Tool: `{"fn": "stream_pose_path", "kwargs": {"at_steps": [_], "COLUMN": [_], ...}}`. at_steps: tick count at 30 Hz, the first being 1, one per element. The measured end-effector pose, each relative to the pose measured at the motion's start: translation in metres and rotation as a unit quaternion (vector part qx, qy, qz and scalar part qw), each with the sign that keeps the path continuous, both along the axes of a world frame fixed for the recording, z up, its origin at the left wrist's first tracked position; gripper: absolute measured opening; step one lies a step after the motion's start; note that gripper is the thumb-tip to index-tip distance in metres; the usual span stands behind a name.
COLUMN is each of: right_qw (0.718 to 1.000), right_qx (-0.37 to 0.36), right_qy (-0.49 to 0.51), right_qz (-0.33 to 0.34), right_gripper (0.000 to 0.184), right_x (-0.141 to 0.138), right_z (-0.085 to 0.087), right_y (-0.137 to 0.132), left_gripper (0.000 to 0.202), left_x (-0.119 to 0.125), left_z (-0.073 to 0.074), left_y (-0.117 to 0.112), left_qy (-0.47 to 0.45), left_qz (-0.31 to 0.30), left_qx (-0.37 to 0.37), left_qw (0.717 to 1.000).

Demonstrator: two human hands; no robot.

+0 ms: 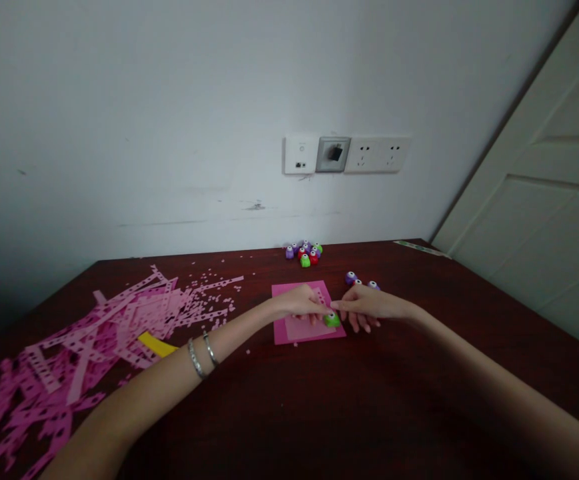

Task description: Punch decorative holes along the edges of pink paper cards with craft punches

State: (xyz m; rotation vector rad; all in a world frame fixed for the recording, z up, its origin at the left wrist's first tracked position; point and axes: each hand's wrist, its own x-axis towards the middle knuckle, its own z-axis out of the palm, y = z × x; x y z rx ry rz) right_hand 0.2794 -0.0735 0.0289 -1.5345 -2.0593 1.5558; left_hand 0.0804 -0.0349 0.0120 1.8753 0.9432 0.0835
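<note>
My left hand [305, 303] is closed over a pink sheet, its thumb and finger at a small green craft punch [332, 321] with a white button on top. Beside it, my right hand [369, 305] brings its thumb and forefinger together just above the punch; whatever is between them is too small to make out. Its other fingers curl down toward the table. Under my left hand lies a lighter pink paper [294, 330] on a darker pink sheet [280, 338]. A pink strip with punched holes [320, 295] shows behind the left fingers.
Tangled pink punched strips [84, 353] and scattered bits cover the left of the dark table [289, 413], with a yellow strip [156, 345] among them. Several coloured punches [305, 261] stand near the wall; purple ones [351, 277] sit behind my right hand. A patterned strip [422, 249] lies back right.
</note>
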Motion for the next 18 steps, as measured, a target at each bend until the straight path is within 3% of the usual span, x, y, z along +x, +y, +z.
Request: {"fn": "stream_pose_path", "kwargs": {"at_steps": [6, 18], "right_qw": [0.999, 0.996], "right_qx": [-0.033, -0.093], "right_qy": [0.001, -0.015], "right_qz": [0.012, 0.005], "right_gripper": [0.062, 0.063], "right_x": [-0.001, 0.000], "right_z": [-0.012, -0.018], "right_y": [0.005, 0.009], "left_gripper": [0.023, 0.029], "left_x": [0.009, 0.016], "left_z": [0.002, -0.001], "left_y": [0.001, 0.013], "left_qy": [0.026, 0.077], "left_qz": [0.021, -0.048], "left_qx": [-0.052, -0.113], "left_qw": [0.998, 0.989]}}
